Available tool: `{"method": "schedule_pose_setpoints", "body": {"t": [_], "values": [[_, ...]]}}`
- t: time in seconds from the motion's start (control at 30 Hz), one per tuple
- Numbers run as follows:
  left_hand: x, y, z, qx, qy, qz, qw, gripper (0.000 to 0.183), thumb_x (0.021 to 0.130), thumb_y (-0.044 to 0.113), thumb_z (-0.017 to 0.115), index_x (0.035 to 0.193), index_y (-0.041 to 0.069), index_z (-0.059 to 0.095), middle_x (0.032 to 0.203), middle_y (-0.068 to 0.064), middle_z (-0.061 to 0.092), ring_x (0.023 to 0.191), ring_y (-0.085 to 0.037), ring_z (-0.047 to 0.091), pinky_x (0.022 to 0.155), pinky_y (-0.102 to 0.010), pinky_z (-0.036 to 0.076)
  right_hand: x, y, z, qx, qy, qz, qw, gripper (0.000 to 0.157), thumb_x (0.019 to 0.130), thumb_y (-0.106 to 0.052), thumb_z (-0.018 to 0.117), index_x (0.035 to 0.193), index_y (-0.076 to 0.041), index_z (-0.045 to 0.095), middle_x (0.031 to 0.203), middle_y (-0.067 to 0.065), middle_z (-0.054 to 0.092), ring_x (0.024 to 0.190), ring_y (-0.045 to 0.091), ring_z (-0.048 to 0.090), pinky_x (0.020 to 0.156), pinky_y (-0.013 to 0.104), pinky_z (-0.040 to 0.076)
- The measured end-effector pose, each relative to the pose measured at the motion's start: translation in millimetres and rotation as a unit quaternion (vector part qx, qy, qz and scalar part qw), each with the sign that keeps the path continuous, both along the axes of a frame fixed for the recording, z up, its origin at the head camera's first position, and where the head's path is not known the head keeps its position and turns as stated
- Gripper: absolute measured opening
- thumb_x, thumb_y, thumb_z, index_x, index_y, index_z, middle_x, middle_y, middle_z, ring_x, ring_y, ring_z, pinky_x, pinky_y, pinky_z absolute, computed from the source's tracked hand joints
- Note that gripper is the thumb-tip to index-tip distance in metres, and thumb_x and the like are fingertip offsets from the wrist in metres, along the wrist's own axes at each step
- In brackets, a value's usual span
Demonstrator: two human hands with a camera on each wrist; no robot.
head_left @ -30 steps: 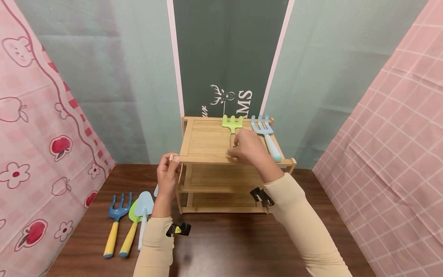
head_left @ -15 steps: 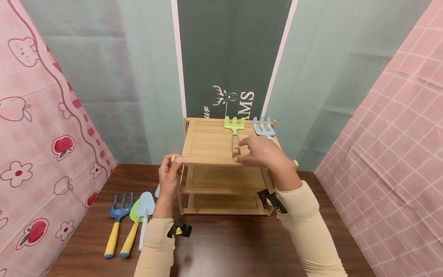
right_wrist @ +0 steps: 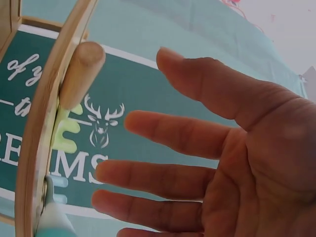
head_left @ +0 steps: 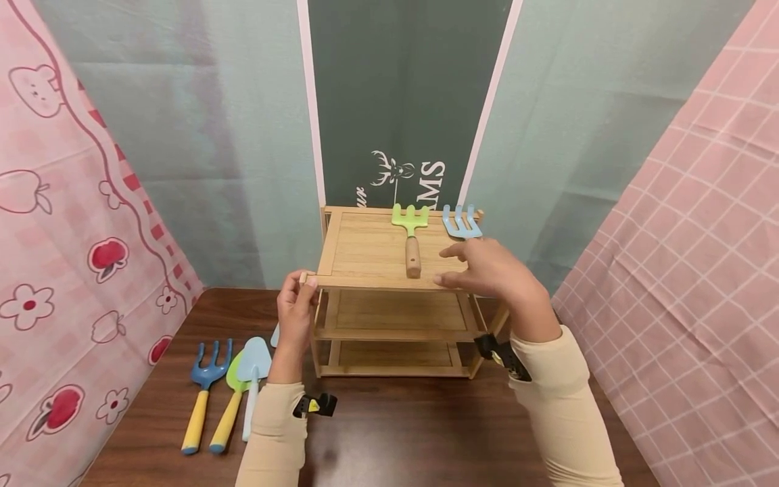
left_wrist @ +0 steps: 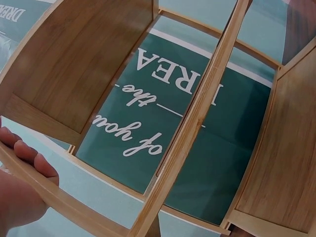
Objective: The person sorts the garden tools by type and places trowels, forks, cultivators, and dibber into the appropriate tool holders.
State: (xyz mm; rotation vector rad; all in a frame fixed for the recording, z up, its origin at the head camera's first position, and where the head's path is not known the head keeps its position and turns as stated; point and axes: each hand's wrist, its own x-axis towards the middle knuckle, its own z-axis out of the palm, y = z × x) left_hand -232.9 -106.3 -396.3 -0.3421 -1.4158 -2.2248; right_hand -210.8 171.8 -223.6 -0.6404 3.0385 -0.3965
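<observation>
My left hand (head_left: 295, 308) grips the front left corner of a wooden three-tier rack (head_left: 365, 247); in the left wrist view its fingers (left_wrist: 27, 154) curl over a rail. On the top shelf lies a small green hand rake (head_left: 413, 256) with a wooden handle, tines toward the back. To its right is a light blue hand rake (head_left: 462, 226), its handle hidden in the head view behind my right hand (head_left: 496, 274). That hand hovers over the shelf's right front, fingers spread and holding nothing. In the right wrist view the green rake's handle end (right_wrist: 84, 69) juts past the shelf edge.
On the brown table (head_left: 389, 433), left of the rack, lie a blue fork with a yellow handle (head_left: 197, 412), a green trowel with a yellow handle (head_left: 226, 419) and a light blue trowel (head_left: 253, 362). Another light blue piece (head_left: 275, 335) is partly hidden behind my left wrist. Cloth hangs around.
My right hand has let go of the green rake's handle and moved right, its fingers spreading. The rake stays on the top shelf. My left hand keeps its grip on the rack.
</observation>
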Motion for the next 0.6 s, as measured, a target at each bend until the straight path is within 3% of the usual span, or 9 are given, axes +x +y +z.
{"method": "schedule_pose_setpoints", "body": {"t": [0.17,0.3,0.4,0.6], "values": [[-0.5,-1,-0.4,0.004,0.003,-0.003,1.0,0.009,0.092,0.005,0.052,0.095,0.011,0.057,0.077,-0.001,0.046,0.067,-0.016,0.04,0.061,-0.026,0.033,4.9,12,-0.4,0.011,0.006,0.025,1.0,0.045,0.083,-0.029,0.068,0.117,-0.001,0.063,0.104,0.014,0.065,0.087,0.029,0.059,0.077,0.044,0.045],[-0.7,-1,-1.1,0.005,0.001,-0.003,1.0,0.01,0.092,0.004,0.052,0.095,0.012,0.057,0.077,-0.001,0.046,0.067,-0.017,0.039,0.061,-0.027,0.033,7.8,23,-2.8,0.001,0.017,0.034,0.999,0.039,0.082,-0.027,0.069,0.112,-0.003,0.065,0.085,0.008,0.065,0.07,0.022,0.054,0.068,0.04,0.044],[-1.2,-2,-1.5,0.0,-0.001,0.002,1.0,0.01,0.093,0.005,0.052,0.095,0.012,0.058,0.078,-0.002,0.046,0.067,-0.018,0.039,0.061,-0.027,0.033,8.5,28,-6.6,-0.017,0.033,0.027,0.999,0.037,0.082,-0.027,0.069,0.111,-0.004,0.066,0.086,0.01,0.065,0.074,0.025,0.056,0.07,0.042,0.044],[-1.8,-2,-1.1,0.0,0.001,0.003,1.0,0.009,0.092,0.006,0.053,0.096,0.012,0.058,0.078,-0.002,0.046,0.068,-0.018,0.04,0.061,-0.025,0.034,9.6,41,-16.6,-0.044,0.063,0.004,0.997,0.035,0.083,-0.026,0.067,0.111,-0.005,0.067,0.104,0.017,0.064,0.093,0.032,0.058,0.079,0.048,0.043]]}}
